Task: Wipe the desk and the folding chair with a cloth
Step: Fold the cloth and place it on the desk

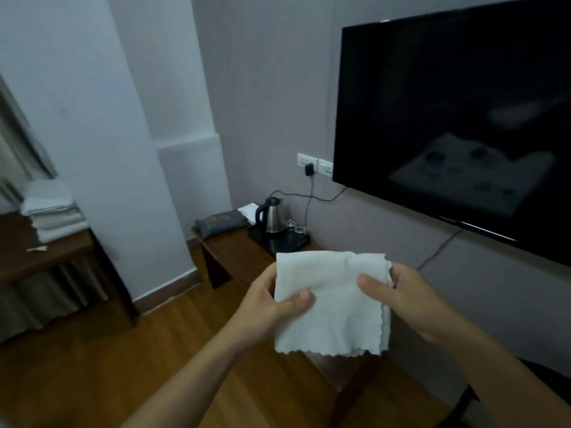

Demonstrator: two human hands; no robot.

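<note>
One cloth (330, 304): pale, soft, square, scalloped edges, held up in the air in front of the desk (241, 257). Two hands on it. The left hand (272, 301) pinches the left edge and the right hand (408, 304) pinches the upper right edge, both with the thumb in front.

Desk: long, dark wood, against a grey wall. At its far end, one black tray (296, 244) with one steel kettle (272, 216) and two clear glasses (295, 227). One dark pouch (219, 223) lies beside the tray.

One black television (457, 118) on the wall. Two white socket plates (315, 163). Wood-board floor (154, 350). Folded white towels (52, 211) stacked at left.
</note>
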